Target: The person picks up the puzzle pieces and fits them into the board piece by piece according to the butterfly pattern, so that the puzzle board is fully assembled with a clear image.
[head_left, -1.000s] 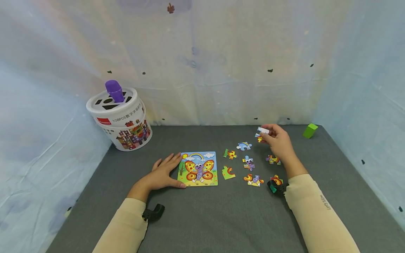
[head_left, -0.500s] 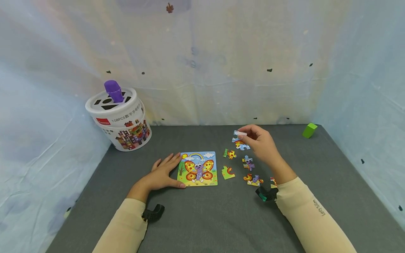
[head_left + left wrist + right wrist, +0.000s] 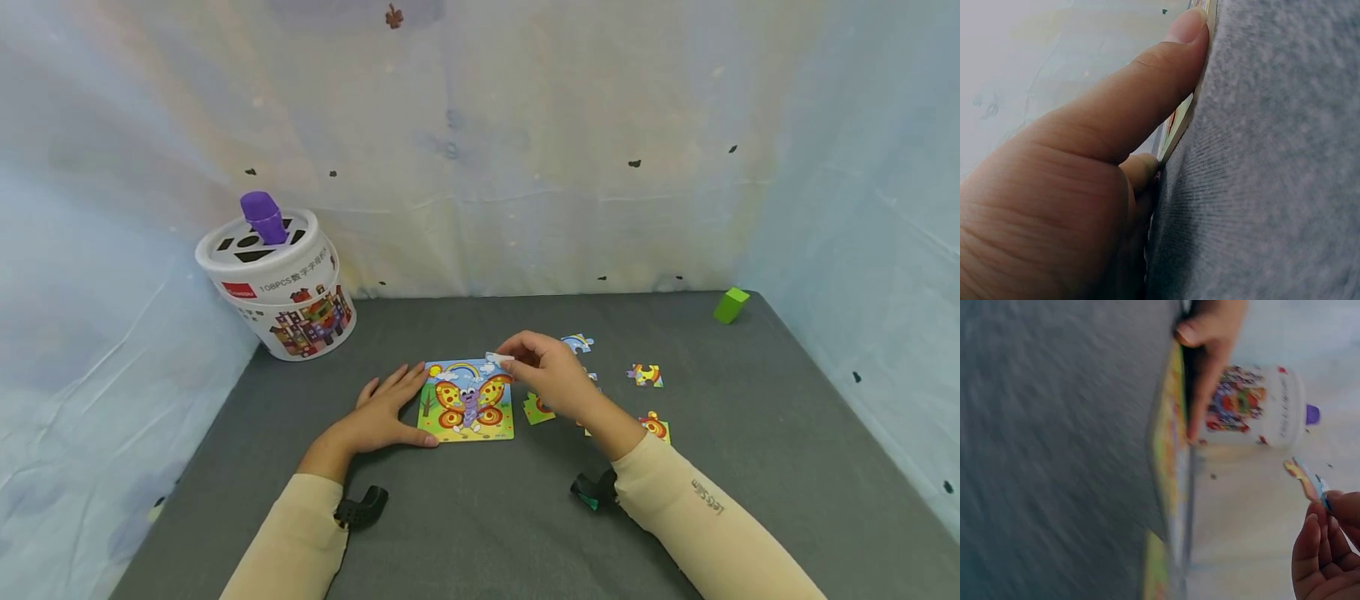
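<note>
A square butterfly puzzle board [image 3: 468, 408] lies flat on the grey table. Along its left side rests my left hand [image 3: 381, 418], fingers spread and fairly straight, thumb at the near left corner. The left wrist view shows that thumb [image 3: 1141, 84] against the board's edge. Over the far right corner, my right hand [image 3: 553, 377] pinches a jigsaw piece [image 3: 1302, 477] between thumb and fingertips; in the right wrist view the piece is tilted and apart from the board. From the head view my fingers cover part of it.
Right of the board lie several loose pieces, among them a blue rainbow piece [image 3: 577, 343], a green piece [image 3: 536, 410], a wing piece [image 3: 647, 376] and another [image 3: 656, 427]. My right arm partly hides others. A white bucket [image 3: 281, 287] stands back left, a green block [image 3: 731, 306] back right.
My right hand has carried the jigsaw piece leftward from the far right, past the loose pieces, to above the board's far right corner. My left hand has stayed on the board.
</note>
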A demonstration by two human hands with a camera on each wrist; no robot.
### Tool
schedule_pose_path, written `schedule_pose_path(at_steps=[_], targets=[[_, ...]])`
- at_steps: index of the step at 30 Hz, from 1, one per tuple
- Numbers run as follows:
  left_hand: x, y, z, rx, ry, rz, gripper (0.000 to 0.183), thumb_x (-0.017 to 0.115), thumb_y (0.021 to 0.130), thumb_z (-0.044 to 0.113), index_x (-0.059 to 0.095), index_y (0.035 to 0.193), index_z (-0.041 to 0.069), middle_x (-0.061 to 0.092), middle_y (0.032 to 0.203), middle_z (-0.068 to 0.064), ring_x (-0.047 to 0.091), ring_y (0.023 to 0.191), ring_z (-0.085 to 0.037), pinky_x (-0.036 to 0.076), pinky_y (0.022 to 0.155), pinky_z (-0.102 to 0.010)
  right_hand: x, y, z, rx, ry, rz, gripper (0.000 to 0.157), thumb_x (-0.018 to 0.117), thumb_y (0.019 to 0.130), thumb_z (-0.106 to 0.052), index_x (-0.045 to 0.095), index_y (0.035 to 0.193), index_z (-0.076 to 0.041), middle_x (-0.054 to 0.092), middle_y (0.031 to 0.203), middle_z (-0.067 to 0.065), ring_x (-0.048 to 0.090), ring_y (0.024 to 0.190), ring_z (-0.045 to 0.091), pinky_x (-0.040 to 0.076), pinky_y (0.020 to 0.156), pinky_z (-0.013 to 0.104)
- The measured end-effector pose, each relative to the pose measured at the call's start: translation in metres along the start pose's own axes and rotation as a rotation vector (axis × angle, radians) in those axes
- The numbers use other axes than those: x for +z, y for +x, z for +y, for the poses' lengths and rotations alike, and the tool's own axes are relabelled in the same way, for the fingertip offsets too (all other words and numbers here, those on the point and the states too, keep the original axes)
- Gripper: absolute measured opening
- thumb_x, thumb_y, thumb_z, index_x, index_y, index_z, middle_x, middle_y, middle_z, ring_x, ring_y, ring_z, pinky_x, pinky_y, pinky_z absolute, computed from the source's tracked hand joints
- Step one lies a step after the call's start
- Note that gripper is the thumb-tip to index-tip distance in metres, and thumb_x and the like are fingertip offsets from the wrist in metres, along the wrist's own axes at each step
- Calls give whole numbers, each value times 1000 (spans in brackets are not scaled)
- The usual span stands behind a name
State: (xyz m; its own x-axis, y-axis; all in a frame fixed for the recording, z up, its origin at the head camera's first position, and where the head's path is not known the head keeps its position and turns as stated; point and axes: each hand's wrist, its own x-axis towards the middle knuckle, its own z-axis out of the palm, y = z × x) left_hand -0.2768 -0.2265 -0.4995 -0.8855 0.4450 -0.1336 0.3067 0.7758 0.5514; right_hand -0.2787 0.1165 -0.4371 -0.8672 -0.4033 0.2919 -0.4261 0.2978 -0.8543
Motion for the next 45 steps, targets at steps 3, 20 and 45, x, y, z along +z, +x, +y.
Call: schedule_pose_path(at_steps=[3,20,45], targets=[[0,1,-1,-4,4,0,130,87,79,74,21,177,19,13,181,2,2,166,-28,-9,125,-64,12,3,3,22,-57,-29,17,70,109,-10,79,124,-9,73,107,-2,68,87,18,58,74,37],[0,0,2,2,-2,1,128,87,81,72,22,176,19,14,181,1,3,166,-29,-8,125,-63,33,47,33,286,-210,-157,23,64,112,-11,78,129,-6,73,103,5,68,86,22,57,77,39],[-1,-2,0,19,-6,9,126,86,82,71,22,176,18,15,181,0,4,166,-31,-8,125,-65,49,20,10,68,-869,-641,78,46,114,-60,30,175,-15,19,180,5,17,164,30,13,126,65]])
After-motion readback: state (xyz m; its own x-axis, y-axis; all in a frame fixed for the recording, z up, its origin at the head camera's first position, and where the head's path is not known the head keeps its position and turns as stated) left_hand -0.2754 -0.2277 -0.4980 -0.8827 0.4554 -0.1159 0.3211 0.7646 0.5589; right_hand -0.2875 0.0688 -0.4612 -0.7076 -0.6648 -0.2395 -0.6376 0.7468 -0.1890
